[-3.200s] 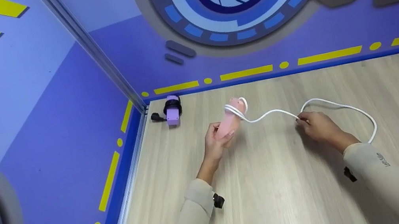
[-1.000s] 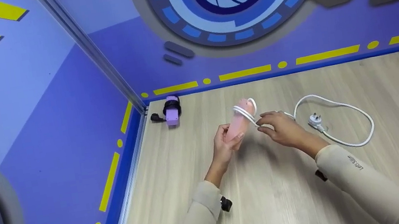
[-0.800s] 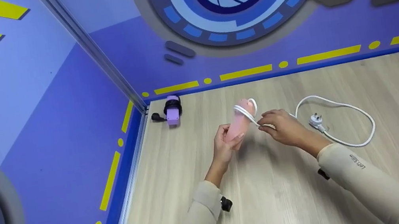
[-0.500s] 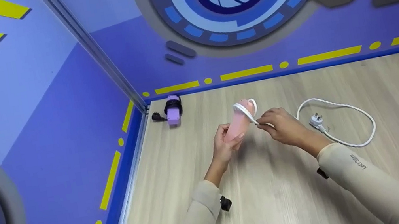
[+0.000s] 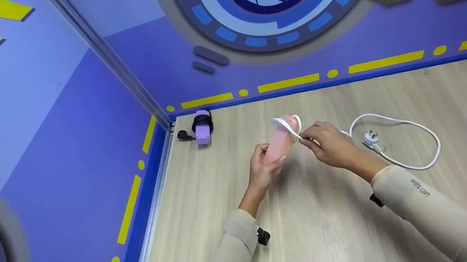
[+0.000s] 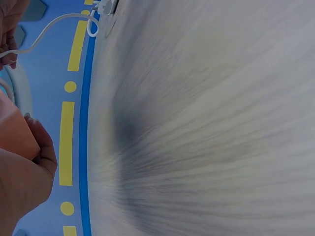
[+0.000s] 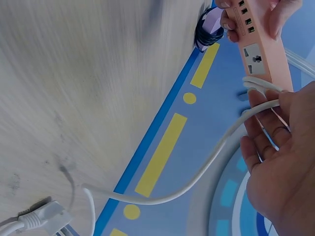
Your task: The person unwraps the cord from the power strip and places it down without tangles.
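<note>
My left hand (image 5: 263,171) grips the lower end of a pink power strip (image 5: 280,142), which is tilted and held above the table. Sockets and several USB ports show on the strip's face (image 7: 261,42) in the right wrist view. White cord (image 5: 286,126) loops around its far end. Between thumb and fingertips, my right hand (image 5: 329,146) pinches that cord close beside the strip. From there the cord runs right in a wide curve to a white three-pin plug (image 5: 370,138) on the table. The left wrist view shows only a pink corner (image 6: 17,130) of the strip.
At the back left corner of the wood-grain table (image 5: 324,229) lies a purple power strip (image 5: 202,133) with its black cord wound around it and a black plug (image 5: 184,135) beside it. Blue printed panels (image 5: 149,74) border the table at the back and left.
My right hand has come left from far along the cord to beside the pink power strip, then slightly up. The white plug has come into view. The left hand keeps its grip, shifted slightly right.
</note>
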Demonstrator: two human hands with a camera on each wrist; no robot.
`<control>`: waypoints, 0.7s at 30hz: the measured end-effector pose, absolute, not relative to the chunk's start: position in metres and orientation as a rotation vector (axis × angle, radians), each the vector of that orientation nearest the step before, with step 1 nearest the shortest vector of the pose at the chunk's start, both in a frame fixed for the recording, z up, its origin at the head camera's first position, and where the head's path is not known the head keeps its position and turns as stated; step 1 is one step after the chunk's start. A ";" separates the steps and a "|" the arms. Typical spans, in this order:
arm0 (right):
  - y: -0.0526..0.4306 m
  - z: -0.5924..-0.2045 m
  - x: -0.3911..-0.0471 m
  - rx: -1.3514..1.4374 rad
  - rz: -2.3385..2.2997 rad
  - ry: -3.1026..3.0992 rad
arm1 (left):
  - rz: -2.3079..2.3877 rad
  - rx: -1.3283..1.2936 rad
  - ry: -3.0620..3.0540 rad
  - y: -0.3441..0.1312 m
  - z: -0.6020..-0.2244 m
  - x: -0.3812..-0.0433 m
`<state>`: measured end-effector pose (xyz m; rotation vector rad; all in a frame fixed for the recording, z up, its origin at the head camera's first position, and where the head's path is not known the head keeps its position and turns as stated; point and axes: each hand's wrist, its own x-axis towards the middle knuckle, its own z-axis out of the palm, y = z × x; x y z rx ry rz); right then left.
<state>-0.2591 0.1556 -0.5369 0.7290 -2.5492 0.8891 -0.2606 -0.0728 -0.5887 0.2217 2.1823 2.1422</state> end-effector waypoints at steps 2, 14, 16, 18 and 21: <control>0.157 -0.536 -0.260 0.730 0.901 -2.522 | 2.143 0.223 2.179 -0.072 -0.588 -0.262; 0.166 -0.538 -0.259 0.625 0.994 -2.510 | 2.160 0.233 2.141 -0.077 -0.589 -0.259; 0.166 -0.538 -0.259 0.605 1.015 -2.515 | 2.165 0.228 2.134 -0.078 -0.589 -0.259; 0.166 -0.538 -0.259 0.577 1.045 -2.520 | 2.167 0.225 2.132 -0.079 -0.590 -0.260; 0.168 -0.540 -0.258 0.540 1.061 -2.531 | 2.177 0.214 2.125 -0.080 -0.592 -0.259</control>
